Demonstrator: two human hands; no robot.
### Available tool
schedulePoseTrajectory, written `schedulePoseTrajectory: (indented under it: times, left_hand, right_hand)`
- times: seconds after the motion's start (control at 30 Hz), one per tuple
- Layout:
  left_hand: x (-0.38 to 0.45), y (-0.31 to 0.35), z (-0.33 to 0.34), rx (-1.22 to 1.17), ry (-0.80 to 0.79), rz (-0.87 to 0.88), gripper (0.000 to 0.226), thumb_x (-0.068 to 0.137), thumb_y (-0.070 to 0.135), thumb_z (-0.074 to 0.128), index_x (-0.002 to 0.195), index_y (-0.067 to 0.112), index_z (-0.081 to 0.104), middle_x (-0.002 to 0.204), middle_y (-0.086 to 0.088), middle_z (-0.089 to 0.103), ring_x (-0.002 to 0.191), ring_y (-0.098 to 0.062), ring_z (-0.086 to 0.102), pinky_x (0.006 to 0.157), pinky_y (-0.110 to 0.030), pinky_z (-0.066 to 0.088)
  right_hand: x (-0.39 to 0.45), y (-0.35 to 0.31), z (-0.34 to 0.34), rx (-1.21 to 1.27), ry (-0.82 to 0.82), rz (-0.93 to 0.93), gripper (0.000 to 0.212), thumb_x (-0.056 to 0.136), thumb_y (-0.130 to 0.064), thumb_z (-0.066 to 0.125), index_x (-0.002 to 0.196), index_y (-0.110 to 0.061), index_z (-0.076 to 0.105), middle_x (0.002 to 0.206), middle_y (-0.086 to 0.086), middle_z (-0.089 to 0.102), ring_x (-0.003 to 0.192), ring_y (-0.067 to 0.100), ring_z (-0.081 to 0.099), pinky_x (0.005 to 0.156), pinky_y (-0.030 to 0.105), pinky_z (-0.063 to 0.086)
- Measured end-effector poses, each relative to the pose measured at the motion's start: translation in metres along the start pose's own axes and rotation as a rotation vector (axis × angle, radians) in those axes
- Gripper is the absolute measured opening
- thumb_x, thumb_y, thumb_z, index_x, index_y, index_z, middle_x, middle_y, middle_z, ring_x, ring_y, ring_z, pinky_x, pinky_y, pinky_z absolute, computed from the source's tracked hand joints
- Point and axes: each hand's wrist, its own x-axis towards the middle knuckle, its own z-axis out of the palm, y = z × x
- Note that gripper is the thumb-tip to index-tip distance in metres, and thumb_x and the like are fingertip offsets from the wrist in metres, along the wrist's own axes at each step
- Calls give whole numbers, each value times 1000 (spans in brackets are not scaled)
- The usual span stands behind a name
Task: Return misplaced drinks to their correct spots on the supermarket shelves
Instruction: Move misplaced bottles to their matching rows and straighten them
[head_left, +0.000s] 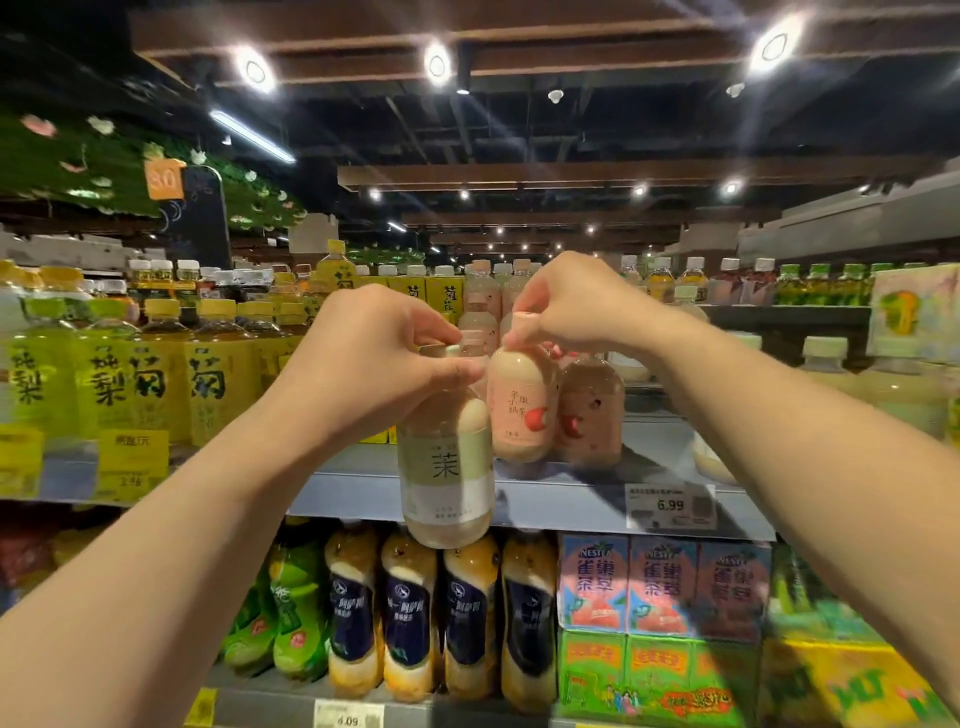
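The grey shelf (571, 499) is seen at chest height, with a price tag marked 6.99 (670, 505) fixed to its front edge. To the left on the same level, a row of yellow-labelled tea bottles (208, 374) is stocked. Below the shelf, dark-labelled milk tea bottles (467, 613) and Nestea cartons (660, 587) are arranged side by side.

The green-labelled bottle (447, 467) is held in front of the shelf edge, hanging from the left hand (374, 364), whose fingers are curled round its neck and cap. The pink-labelled bottle (522, 410) is gripped at its pink cap by the fingers of the right hand (576, 306); it is tilted slightly, at the front of the shelf. Whether its base rests on the shelf cannot be told. A second pink bottle (592, 410) stands just beside it on the right.
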Motion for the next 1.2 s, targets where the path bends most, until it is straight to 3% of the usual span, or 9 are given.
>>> schedulePoseTrajectory:
  times: [0.1, 0.23, 0.5, 0.6, 0.67, 0.77, 0.9, 1.07, 1.2]
  left_hand:
    - [-1, -6, 1, -14, -17, 0, 49, 71, 55, 75, 107, 22, 75, 99, 8, 73, 79, 7, 57, 63, -16, 49]
    - [1, -11, 2, -22, -17, 2, 47, 73, 52, 75, 108, 21, 75, 103, 7, 73, 85, -1, 62, 72, -24, 55]
    - [15, -9, 9, -132, 57, 54, 45, 71, 50, 76, 105, 21, 76, 82, 14, 66, 78, 6, 58, 75, -28, 55]
    - [25, -2, 16, -189, 101, 78, 43, 71, 50, 78, 103, 21, 76, 83, 15, 68, 79, 6, 62, 77, -29, 57]
    - [34, 5, 21, -249, 138, 78, 41, 70, 49, 80, 102, 22, 77, 84, 13, 71, 78, 5, 64, 77, -31, 58]
    - [47, 23, 30, -326, 182, 112, 43, 70, 49, 80, 102, 21, 77, 86, 8, 74, 77, -1, 66, 76, -34, 59]
    - [67, 58, 42, -377, 176, 192, 46, 72, 51, 77, 106, 20, 75, 90, 6, 73, 79, -3, 65, 75, -32, 58]
    - [91, 100, 70, -365, 146, 266, 47, 76, 46, 76, 113, 16, 72, 106, 1, 71, 94, -9, 63, 84, -32, 55]
    - [106, 113, 99, -301, 125, 262, 47, 79, 43, 76, 117, 16, 70, 112, -1, 71, 94, -10, 62, 83, -27, 52]
  right_hand:
    - [8, -1, 8, -55, -23, 0, 17, 80, -32, 79, 85, -16, 78, 79, -3, 74, 65, 9, 69, 55, 23, 57]
    - [17, 4, 19, -123, -109, -15, 15, 86, -27, 74, 90, -13, 76, 86, -2, 74, 68, 9, 70, 57, 21, 58]
    - [23, 9, 16, -165, -196, -4, 18, 90, -29, 70, 103, -17, 74, 96, -3, 71, 65, 8, 66, 52, 20, 54]
    - [11, 13, -2, -65, -226, 28, 39, 89, -31, 72, 127, -28, 63, 99, -11, 67, 62, 6, 69, 51, 19, 55]
    - [-1, 23, -23, -52, -100, 51, 48, 89, -30, 72, 134, -31, 57, 101, -10, 69, 65, 1, 69, 49, 16, 53]
    - [-28, 42, -59, -95, 105, 116, 39, 89, -33, 70, 126, -36, 60, 98, -13, 69, 66, 1, 68, 50, 15, 49]
    - [-59, 76, -91, -173, 180, 223, 32, 87, -33, 73, 119, -33, 67, 95, -15, 67, 74, -2, 62, 58, 18, 45]
    - [-75, 114, -94, -395, 118, 305, 30, 89, -37, 69, 118, -25, 71, 111, -9, 69, 70, -8, 51, 60, 18, 40]
    - [-76, 134, -87, -393, 8, 290, 27, 90, -42, 67, 111, -26, 74, 104, -12, 71, 80, -4, 59, 60, 14, 41]
